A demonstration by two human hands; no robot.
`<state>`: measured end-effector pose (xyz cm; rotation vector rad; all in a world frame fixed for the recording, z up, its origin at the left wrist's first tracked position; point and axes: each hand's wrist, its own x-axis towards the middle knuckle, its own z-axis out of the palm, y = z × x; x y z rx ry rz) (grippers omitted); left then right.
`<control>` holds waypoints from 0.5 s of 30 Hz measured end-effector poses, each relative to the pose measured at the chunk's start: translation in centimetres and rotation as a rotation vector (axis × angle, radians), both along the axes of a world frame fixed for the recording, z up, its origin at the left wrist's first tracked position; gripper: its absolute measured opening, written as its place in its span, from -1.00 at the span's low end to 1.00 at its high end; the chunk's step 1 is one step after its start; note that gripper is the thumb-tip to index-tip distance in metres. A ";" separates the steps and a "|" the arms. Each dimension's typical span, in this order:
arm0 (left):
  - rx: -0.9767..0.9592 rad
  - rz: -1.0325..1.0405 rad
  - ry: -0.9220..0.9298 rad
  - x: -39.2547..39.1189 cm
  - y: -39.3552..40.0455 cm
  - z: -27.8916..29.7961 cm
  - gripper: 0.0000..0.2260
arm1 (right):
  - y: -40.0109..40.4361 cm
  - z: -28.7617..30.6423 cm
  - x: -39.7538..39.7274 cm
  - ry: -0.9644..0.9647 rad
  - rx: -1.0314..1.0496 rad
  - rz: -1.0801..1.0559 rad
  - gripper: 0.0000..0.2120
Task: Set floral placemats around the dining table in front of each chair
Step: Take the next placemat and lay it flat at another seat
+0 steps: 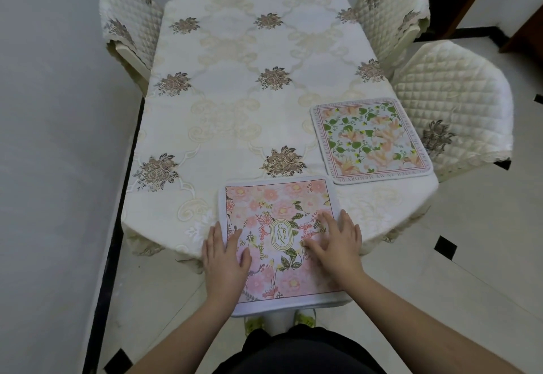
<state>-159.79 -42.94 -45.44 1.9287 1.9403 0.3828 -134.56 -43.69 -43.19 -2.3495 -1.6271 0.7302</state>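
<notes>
So both hands, left (224, 259) and right (335, 241), lie flat with fingers spread on the pink mat (279, 241), gripping nothing. It hangs off the table's (235, 94) near edge, so I'd slide it forward and square it up. Green mat (371, 138) already sits by the right chair (458, 103).
</notes>
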 end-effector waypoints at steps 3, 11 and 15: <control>-0.034 0.069 -0.223 0.3 -0.1 2.3 -0.61 | -0.1 1.1 0.9 0.206 0.148 -0.082 -0.40; -0.217 0.203 -0.711 -1.2 2.6 6.0 -0.29 | 1.1 4.2 3.7 1.079 0.042 -0.542 -0.52; -0.335 0.245 -0.797 -1.5 3.6 6.8 -0.38 | 0.8 5.0 3.9 1.066 -0.039 -0.351 -0.71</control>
